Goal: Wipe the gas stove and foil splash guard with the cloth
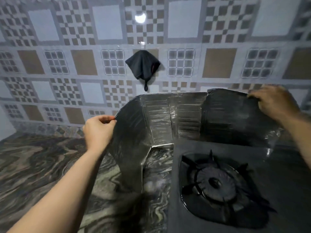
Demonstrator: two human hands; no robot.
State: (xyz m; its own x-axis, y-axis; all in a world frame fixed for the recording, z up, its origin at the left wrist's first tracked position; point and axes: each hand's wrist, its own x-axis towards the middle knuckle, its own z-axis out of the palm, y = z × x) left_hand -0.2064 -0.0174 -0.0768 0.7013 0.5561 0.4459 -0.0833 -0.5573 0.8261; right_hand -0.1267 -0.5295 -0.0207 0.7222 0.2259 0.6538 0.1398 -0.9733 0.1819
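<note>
A folded foil splash guard (pixel 168 118) stands on the counter around the back and left of a dark gas stove (pixel 272 174). The stove's burner (pixel 216 183) with its pan support lies at the lower right. My left hand (pixel 98 130) pinches the guard's left panel at its top edge. My right hand (pixel 274 103) grips the top edge of the guard's right panel. A dark cloth (pixel 143 66) hangs from a hook on the tiled wall above the guard, away from both hands.
The marbled stone counter (pixel 42 162) stretches to the left of the stove. The patterned tile wall (pixel 84 64) rises right behind the guard. A light reflects on the wall tiles at the top.
</note>
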